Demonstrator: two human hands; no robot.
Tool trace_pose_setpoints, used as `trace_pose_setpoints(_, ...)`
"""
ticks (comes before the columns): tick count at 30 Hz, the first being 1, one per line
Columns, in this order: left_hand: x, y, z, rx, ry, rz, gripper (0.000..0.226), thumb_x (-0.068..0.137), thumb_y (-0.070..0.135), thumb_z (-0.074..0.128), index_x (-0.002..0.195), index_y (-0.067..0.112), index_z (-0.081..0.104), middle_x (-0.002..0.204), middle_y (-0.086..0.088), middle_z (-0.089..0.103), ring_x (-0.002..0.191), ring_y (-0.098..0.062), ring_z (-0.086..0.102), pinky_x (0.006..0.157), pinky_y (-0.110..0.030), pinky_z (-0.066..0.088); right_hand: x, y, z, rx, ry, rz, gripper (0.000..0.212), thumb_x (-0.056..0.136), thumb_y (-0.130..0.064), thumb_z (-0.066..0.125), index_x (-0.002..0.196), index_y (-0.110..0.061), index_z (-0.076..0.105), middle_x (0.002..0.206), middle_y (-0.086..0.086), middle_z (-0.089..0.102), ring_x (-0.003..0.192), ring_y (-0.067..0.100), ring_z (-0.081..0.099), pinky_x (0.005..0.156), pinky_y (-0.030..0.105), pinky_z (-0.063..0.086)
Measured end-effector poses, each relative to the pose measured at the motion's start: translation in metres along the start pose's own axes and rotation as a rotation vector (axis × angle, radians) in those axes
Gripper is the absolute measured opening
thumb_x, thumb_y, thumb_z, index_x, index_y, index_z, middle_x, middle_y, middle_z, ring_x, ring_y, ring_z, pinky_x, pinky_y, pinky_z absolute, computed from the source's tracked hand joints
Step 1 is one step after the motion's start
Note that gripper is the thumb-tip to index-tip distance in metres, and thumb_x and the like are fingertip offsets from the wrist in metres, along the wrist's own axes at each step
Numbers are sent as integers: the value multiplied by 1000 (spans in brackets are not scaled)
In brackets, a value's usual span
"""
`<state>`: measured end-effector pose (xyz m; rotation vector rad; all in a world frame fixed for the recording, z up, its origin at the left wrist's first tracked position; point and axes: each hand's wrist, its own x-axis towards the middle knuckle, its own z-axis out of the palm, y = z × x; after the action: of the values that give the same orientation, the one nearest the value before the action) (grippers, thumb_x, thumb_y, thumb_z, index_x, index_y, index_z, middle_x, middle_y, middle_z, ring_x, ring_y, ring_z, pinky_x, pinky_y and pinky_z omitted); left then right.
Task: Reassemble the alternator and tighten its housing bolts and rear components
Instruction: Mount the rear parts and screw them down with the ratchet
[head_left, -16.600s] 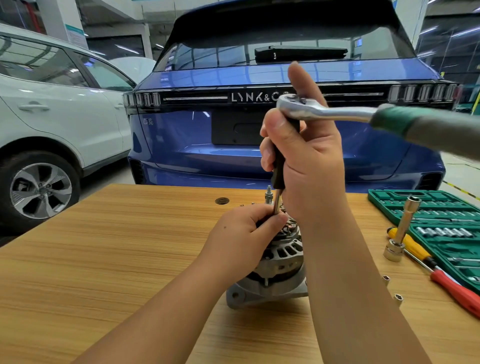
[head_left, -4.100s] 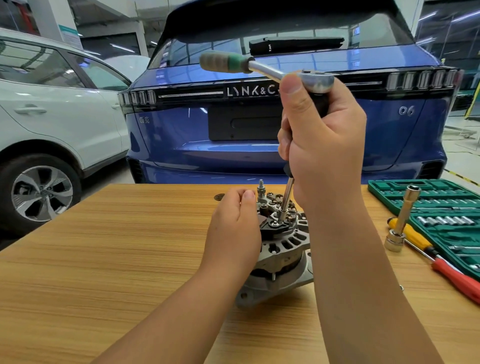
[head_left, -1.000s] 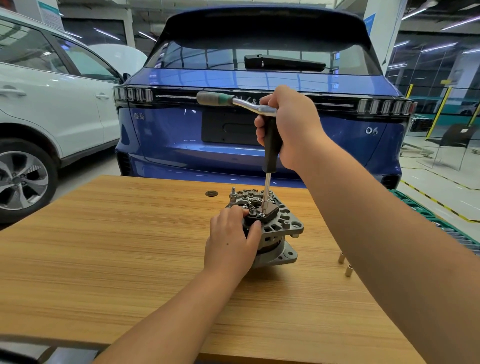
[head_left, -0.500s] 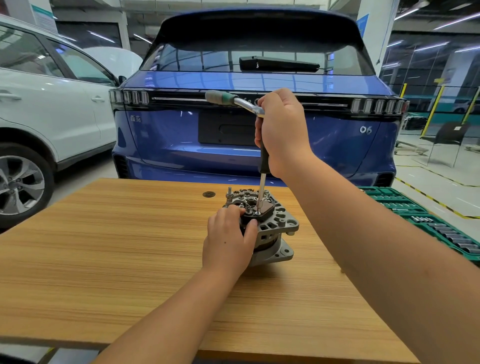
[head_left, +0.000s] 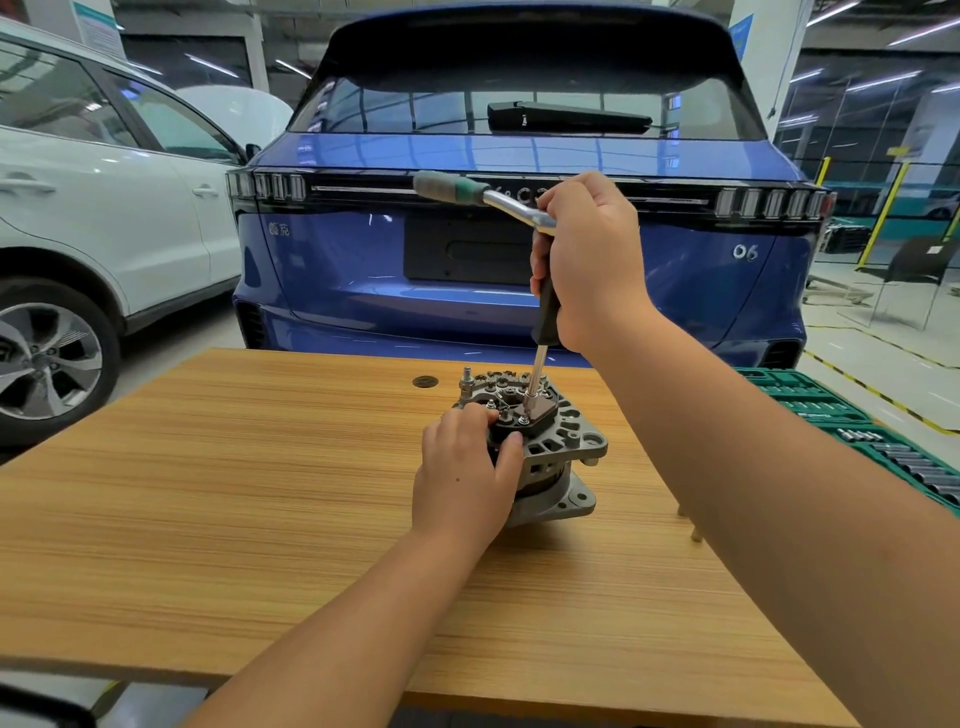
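Observation:
The grey alternator (head_left: 563, 457) stands upright on the wooden table (head_left: 260, 493), its rear components facing up. My left hand (head_left: 462, 480) grips its left side, fingers curled over the top edge. My right hand (head_left: 587, 262) holds the head of a ratchet wrench (head_left: 483, 196) and its black vertical extension (head_left: 545, 312). The ratchet's green handle points left. The extension's tip sits on a fastener on the black rear part (head_left: 535, 415) of the alternator.
A green socket set case (head_left: 872, 436) lies at the table's right edge. Two small sockets (head_left: 690, 522) stand on the table beside my right forearm. A blue car (head_left: 519, 234) is parked just behind the table, a white car (head_left: 78, 234) to the left.
The ratchet handle has stayed pointing left over the last second and both hands kept their hold. The view has shifted slightly, showing more of the socket case at right.

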<state>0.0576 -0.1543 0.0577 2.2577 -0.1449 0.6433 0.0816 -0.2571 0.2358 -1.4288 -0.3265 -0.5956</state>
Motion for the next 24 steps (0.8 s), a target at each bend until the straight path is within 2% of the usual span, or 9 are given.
trace_pose_setpoints(4,0,-1,1,-8,6,4,27,99,45,50,117,25,50,110,12,45,103,-8,33,77,-30,40,3,-3,-3,80,9,32,13,91,-11,42,83,-12,51,60,3,47,53,16,41,48,30,35)
trace_pose_setpoints(19,-1,-1,1,-35,12,10,24,99,42,52,115,25,51,110,9,48,104,-11,36,78,-32,42,3,-4,-1,101,-27,27,14,91,-10,43,81,-11,53,56,2,49,51,17,43,48,30,37)
trace_pose_setpoints(24,-1,0,1,-36,8,9,25,100,42,52,116,24,51,110,10,48,104,-9,35,78,-32,41,6,-5,1,91,-44,79,15,90,-10,43,81,-12,54,55,1,50,50,16,43,48,30,38)
